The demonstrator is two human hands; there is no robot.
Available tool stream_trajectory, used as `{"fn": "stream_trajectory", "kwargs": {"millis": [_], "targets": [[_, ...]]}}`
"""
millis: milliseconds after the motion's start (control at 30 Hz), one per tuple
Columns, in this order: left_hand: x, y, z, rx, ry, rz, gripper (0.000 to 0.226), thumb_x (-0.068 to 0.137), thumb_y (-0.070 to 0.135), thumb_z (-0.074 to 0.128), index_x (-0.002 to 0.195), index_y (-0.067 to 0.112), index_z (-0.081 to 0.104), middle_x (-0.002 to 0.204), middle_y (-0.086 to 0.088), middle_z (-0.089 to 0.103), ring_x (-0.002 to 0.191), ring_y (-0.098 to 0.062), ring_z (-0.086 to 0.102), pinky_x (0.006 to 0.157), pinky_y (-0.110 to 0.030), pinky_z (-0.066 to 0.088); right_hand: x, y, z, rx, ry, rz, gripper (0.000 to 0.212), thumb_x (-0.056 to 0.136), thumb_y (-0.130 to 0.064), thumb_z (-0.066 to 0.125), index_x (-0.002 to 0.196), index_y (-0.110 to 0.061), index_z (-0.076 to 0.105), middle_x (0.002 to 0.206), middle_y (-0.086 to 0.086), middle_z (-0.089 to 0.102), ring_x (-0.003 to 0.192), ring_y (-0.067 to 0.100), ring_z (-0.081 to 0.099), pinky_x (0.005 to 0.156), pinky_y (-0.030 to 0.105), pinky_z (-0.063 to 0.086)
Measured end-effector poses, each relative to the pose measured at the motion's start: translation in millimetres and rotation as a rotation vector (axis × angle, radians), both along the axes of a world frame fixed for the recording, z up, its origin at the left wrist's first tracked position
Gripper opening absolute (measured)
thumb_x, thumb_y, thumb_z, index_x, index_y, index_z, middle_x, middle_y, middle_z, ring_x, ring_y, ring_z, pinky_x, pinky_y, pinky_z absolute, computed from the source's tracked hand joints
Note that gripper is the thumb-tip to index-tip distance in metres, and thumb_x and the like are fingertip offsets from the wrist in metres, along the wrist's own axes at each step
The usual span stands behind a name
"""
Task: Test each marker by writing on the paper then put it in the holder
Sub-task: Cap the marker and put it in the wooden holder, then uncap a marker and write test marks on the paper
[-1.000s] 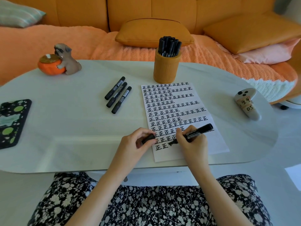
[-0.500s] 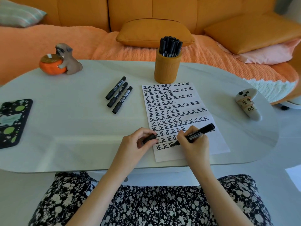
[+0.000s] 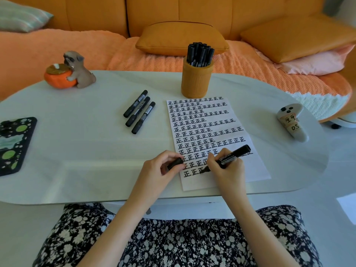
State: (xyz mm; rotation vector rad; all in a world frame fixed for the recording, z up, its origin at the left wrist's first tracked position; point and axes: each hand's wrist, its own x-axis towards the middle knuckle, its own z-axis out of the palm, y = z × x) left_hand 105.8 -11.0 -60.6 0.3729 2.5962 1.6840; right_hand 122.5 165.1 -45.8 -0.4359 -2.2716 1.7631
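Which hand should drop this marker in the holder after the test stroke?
Right. The right hand grips the marker, tip on the paper, with the holder beyond its far edge. The left hand only pinches the cap.

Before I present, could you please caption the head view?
Right hand writes with a marker on the paper; left hand holds its cap.

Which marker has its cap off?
The marker in the right hand, tip on the paper. The left hand holds its cap; the three lying markers are capped.
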Motion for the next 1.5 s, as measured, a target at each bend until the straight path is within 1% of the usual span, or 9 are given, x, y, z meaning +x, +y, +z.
{"fn": "stream_trajectory", "kwargs": {"millis": [100, 233, 433, 733, 867, 1100, 1300, 1400, 1500], "targets": [[0, 0, 0, -0.003, 0.001, 0.001, 0.019, 0.08, 0.028, 0.07, 0.098, 0.031, 0.065, 0.094, 0.019, 0.07, 0.083, -0.006, 0.065, 0.073, -0.014, 0.049, 0, 1, -1, 0.009, 0.01, 0.0, 0.027, 0.087, -0.012, 0.062, 0.066, -0.007, 0.045, 0.061, 0.032, 0.053, 0.053, 0.016, 0.042, 0.047, 0.023, 0.031], [0, 0, 1, -0.01, 0.002, 0.004, 0.019, 0.08, 0.027, 0.07, 0.098, 0.029, 0.065, 0.094, 0.02, 0.069, 0.084, -0.005, 0.065, 0.076, -0.017, 0.051, 0, 2, -1, 0.013, 0.041, -0.022, 0.031, 0.087, -0.007, 0.059, 0.064, -0.013, 0.04, 0.054, 0.008, 0.042, 0.049, 0.014, 0.034, 0.044, 0.02, 0.027], [1, 0, 1, -0.005, -0.006, 0.0, 0.02, 0.08, 0.026, 0.07, 0.099, 0.029, 0.065, 0.095, 0.018, 0.07, 0.086, -0.001, 0.064, 0.076, -0.015, 0.05, -1, 4, -3, 0.04, 0.068, -0.03, 0.028, 0.087, -0.004, 0.057, 0.068, 0.001, 0.037, 0.055, 0.008, 0.038, 0.052, 0.015, 0.031, 0.045, 0.023, 0.024], [1, 1, 2, -0.011, -0.011, 0.006, 0.019, 0.08, 0.027, 0.07, 0.098, 0.03, 0.065, 0.094, 0.019, 0.07, 0.084, -0.005, 0.065, 0.074, -0.016, 0.05, 0, 4, -1, 0.043, 0.064, -0.036, 0.028, 0.087, -0.003, 0.055, 0.066, -0.008, 0.038, 0.055, 0.009, 0.037, 0.05, 0.013, 0.03, 0.043, 0.019, 0.024], [1, 1, 3, -0.008, -0.015, 0.006, 0.019, 0.08, 0.026, 0.07, 0.098, 0.029, 0.066, 0.094, 0.019, 0.069, 0.085, 0.0, 0.064, 0.074, -0.011, 0.048, 0, 5, 1, -0.012, 0.054, -0.06, 0.026, 0.088, -0.008, 0.058, 0.067, -0.007, 0.042, 0.057, 0.015, 0.047, 0.049, 0.012, 0.033, 0.044, 0.019, 0.026], [2, 1, 11, 0.082, -0.022, 0.003, 0.019, 0.08, 0.021, 0.069, 0.098, 0.025, 0.069, 0.094, 0.016, 0.07, 0.086, 0.004, 0.063, 0.074, -0.006, 0.043, -2, 7, 14, -0.219, 0.084, -0.068, 0.031, 0.085, -0.027, 0.069, 0.066, -0.011, 0.051, 0.044, -0.006, 0.04, 0.044, 0.012, 0.035, 0.047, 0.02, 0.032], [2, -2, 15, 0.179, -0.115, 0.024, 0.027, 0.074, 0.027, 0.072, 0.1, 0.029, 0.068, 0.092, 0.011, 0.072, 0.083, -0.006, 0.065, 0.076, -0.019, 0.05, -8, -5, 30, -0.412, 0.052, 0.013, 0.033, 0.09, -0.025, 0.062, 0.062, -0.014, 0.049, 0.042, -0.004, 0.033, 0.04, 0.012, 0.028, 0.043, 0.02, 0.026], [1, -1, 17, 0.185, -0.135, 0.054, 0.026, 0.073, 0.025, 0.076, 0.097, 0.026, 0.065, 0.09, 0.009, 0.073, 0.076, -0.008, 0.064, 0.074, -0.028, 0.049, -13, -12, 33, -0.39, 0.035, 0.038, 0.045, 0.089, -0.023, 0.065, 0.049, -0.023, 0.043, 0.042, -0.003, 0.032, 0.04, 0.013, 0.027, 0.043, 0.022, 0.026], [1, 0, 21, 0.199, -0.145, 0.067, 0.024, 0.072, 0.022, 0.077, 0.091, 0.02, 0.064, 0.089, 0.009, 0.073, 0.078, -0.01, 0.066, 0.077, -0.037, 0.05, -15, -19, 34, -0.34, 0.03, 0.028, 0.05, 0.086, -0.024, 0.067, 0.049, -0.017, 0.035, 0.045, 0.002, 0.026, 0.042, 0.017, 0.022, 0.044, 0.027, 0.02]]}}
